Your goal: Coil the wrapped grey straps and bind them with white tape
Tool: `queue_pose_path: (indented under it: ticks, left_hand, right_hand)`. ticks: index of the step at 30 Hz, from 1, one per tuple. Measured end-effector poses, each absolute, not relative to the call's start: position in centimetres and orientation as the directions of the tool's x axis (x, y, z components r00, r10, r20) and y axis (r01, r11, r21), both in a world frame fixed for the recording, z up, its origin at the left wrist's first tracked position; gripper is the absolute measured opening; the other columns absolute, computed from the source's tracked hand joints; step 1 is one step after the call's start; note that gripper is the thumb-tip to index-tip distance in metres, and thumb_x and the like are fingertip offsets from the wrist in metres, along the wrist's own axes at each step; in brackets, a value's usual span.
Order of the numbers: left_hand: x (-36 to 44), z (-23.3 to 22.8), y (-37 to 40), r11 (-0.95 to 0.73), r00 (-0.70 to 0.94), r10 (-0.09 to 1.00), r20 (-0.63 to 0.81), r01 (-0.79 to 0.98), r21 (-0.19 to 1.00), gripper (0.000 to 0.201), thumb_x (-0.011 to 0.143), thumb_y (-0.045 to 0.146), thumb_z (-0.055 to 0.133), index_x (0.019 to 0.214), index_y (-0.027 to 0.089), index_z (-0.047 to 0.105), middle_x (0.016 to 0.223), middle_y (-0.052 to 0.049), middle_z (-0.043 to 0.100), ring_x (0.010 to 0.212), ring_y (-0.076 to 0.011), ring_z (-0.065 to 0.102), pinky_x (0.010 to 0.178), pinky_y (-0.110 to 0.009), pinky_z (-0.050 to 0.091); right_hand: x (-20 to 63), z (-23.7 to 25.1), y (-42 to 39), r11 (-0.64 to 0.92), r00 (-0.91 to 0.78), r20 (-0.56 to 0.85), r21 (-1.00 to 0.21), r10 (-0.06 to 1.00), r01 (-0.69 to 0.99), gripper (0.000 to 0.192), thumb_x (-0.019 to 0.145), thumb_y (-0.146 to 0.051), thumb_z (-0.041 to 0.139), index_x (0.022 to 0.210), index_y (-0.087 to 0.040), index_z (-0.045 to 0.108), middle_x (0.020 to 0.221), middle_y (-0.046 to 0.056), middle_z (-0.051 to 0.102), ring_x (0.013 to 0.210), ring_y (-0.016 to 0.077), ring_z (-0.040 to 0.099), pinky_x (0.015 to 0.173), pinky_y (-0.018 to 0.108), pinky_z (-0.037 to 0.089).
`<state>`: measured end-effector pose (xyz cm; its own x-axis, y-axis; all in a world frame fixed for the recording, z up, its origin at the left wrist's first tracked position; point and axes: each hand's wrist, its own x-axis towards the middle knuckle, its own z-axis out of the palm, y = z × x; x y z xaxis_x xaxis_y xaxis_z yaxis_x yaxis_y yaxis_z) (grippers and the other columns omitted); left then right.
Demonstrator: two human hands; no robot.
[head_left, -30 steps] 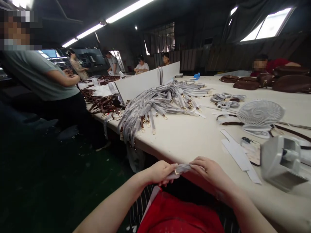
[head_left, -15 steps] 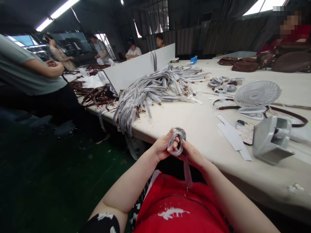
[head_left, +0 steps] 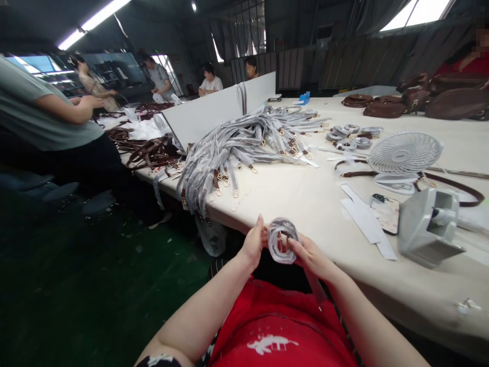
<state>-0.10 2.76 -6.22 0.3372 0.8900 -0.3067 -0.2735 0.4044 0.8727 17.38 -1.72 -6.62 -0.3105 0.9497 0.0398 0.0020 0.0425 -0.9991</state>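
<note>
Between my hands, just off the table's near edge, is a strap [head_left: 275, 250] wound into a coil and wrapped in clear plastic film. Its loose tail hangs below my right hand, over the red apron, with a metal clasp at the end. My left hand [head_left: 253, 244] supports the coil's left side, thumb up and the other fingers partly behind it. On the other side, my right hand [head_left: 307, 253] grips the coil, its thumb reaching to the centre. Ahead on the table lies a large pile of wrapped straps [head_left: 237, 135] with gold clasps.
A tape dispenser [head_left: 426, 229], a phone [head_left: 385, 211], white card strips [head_left: 367, 221] and a white fan [head_left: 405, 153] stand at right. Several coiled straps [head_left: 346, 135] and brown bags [head_left: 385, 106] lie beyond. A white divider [head_left: 221, 114] crosses the table. A co-worker [head_left: 57, 107] stands at left.
The coil has moved slightly down and right and now faces me more fully. My left fingers have come out of its centre; my right thumb now reaches in. The tail swung right.
</note>
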Motion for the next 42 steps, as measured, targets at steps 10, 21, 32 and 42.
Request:
queue_pose_path:
  ticks: [10,21,32,42]
  left_hand:
    - [-2.0,-4.8,1.8,-0.144,0.79,0.572,-0.219,0.36,0.922,0.071,0.057,0.043,0.088,0.12,0.021,0.067,0.112,-0.007,0.072,0.101,-0.0264,0.065,0.088,-0.032,0.049]
    - [-1.8,-6.2,2.1,0.25,0.46,0.85,-0.256,0.075,0.965,0.05,0.064,0.044,0.083,0.102,0.013,0.075,0.074,-0.005,0.074,0.061,-0.0171,0.066,0.057,-0.027,0.055]
    - [0.5,-8.3,1.3,0.229,0.047,0.974,-0.224,-0.225,0.947,0.057,0.076,0.062,0.067,0.109,0.015,0.063,0.07,0.0,0.065,0.06,-0.0129,0.061,0.057,-0.023,0.05]
    - [-1.0,-9.5,-1.8,-0.111,0.655,0.747,-0.114,0.291,0.95,0.046,0.086,0.038,0.062,0.128,0.022,0.057,0.102,-0.006,0.07,0.087,-0.021,0.066,0.083,-0.033,0.049]
  right_hand:
    - [18.3,-7.0,-3.0,0.164,-0.527,-0.192,-0.816,0.828,0.554,0.025,0.088,-0.041,0.06,0.09,-0.017,0.068,0.09,0.007,0.073,0.078,0.0258,0.066,0.069,0.033,0.051]
    - [18.8,-8.4,-2.6,-0.12,-0.404,-0.183,-0.977,0.896,0.177,0.049,0.089,-0.063,0.055,0.107,-0.018,0.062,0.068,-0.002,0.058,0.055,0.0137,0.051,0.054,0.027,0.045]
    - [15.0,-9.7,-2.3,-0.114,-0.328,-0.123,-0.992,0.937,0.045,0.06,0.091,-0.074,0.036,0.114,-0.021,0.053,0.057,-0.009,0.031,0.046,0.0125,0.032,0.049,0.03,0.047]
    - [20.6,-8.5,-3.1,-0.127,-0.689,-0.393,-0.906,0.609,0.404,0.032,0.084,-0.046,0.068,0.095,-0.016,0.07,0.073,-0.002,0.063,0.063,0.0141,0.054,0.059,0.024,0.046]
